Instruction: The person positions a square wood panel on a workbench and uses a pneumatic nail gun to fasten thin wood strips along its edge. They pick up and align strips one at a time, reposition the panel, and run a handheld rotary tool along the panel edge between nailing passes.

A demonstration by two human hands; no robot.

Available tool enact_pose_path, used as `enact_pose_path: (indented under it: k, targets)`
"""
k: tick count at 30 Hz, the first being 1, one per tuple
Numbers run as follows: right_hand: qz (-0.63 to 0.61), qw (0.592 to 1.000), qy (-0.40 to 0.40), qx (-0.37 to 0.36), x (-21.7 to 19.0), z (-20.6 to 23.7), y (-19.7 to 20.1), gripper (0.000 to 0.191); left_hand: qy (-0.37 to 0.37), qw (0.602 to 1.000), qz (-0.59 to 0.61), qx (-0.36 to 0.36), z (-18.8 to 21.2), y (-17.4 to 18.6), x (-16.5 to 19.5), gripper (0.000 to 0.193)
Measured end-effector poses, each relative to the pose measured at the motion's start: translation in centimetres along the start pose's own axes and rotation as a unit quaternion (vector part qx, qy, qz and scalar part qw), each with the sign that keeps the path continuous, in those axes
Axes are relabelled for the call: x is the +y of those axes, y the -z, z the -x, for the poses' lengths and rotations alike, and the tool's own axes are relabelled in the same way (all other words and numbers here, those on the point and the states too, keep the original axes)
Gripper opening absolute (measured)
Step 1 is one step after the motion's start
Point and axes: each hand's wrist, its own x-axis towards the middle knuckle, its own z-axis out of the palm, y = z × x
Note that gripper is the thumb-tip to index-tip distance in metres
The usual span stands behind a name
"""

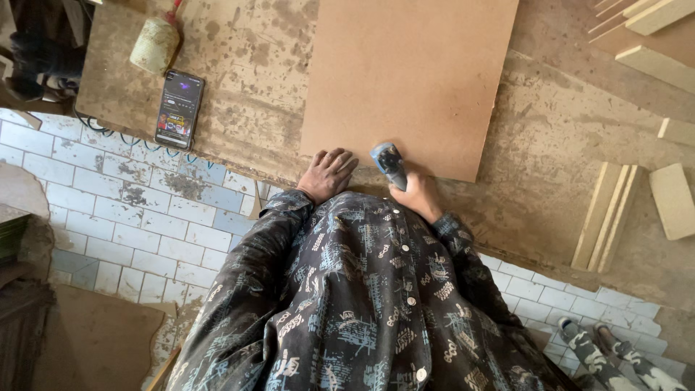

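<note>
A plain tan fibreboard panel point(409, 80) lies under the fingers of the left hand point(327, 174). The right hand point(418, 194) grips a blue-grey tool point(389, 165). Beyond the fingers, the brown workbench point(550, 145) is blotched with dark stains. The shirt point(362, 304) is black with pale blue-white print. White and blue floor tiles point(145, 224) show grime.

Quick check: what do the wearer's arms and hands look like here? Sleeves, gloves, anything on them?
Both hands are bare: no gloves, and no rings or watch that can be made out on the left hand or right hand. Long sleeves run down to the wrists, dark charcoal fabric with a pale sketchy all-over print. It is a button-front shirt with small light buttons.
</note>
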Motion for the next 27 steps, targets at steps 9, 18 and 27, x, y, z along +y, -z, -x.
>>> enact_pose_path:
  k: [9,18,27]
  targets:
    - [0.026,0.997,-0.078,-0.001,3.2,1.7,0.8,0.044,0.007,1.000,0.014,0.006,0.3,-0.2,-0.3,0.048]
    - [0.037,0.992,-0.121,0.014,5.4,2.9,1.8,0.051,0.005,1.000,0.002,0.017,-0.1,0.2,0.1,0.046]
    - [0.069,0.965,-0.188,0.168,10.8,5.2,7.1,0.050,0.262,0.962,-0.005,0.073,-3.2,3.0,0.0,0.050]
